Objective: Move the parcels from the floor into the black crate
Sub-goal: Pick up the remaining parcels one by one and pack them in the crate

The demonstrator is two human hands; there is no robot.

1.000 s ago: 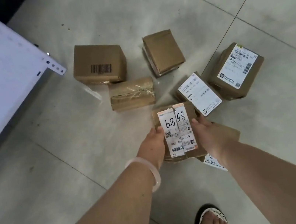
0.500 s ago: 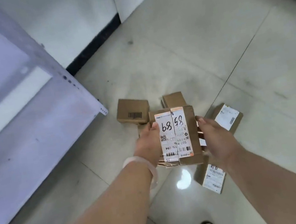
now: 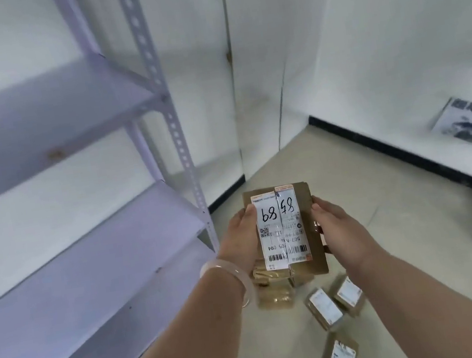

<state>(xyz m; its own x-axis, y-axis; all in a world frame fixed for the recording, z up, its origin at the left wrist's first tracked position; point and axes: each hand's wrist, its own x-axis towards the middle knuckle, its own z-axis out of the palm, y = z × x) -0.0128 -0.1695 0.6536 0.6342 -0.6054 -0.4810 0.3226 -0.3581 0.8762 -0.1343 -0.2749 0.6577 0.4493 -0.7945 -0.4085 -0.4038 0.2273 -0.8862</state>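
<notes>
Left hand and right hand clasp the brown cardboard parcel with white labels above the floor; level, two-sided support should suit carriage to the unseen black crate.

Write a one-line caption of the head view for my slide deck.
Both bare hands, left and right, hold a labelled brown cardboard parcel above other parcels on the floor.

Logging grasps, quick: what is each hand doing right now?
Left hand: closed on the left side of the labelled parcel.
Right hand: closed on the right side of that parcel.
</notes>
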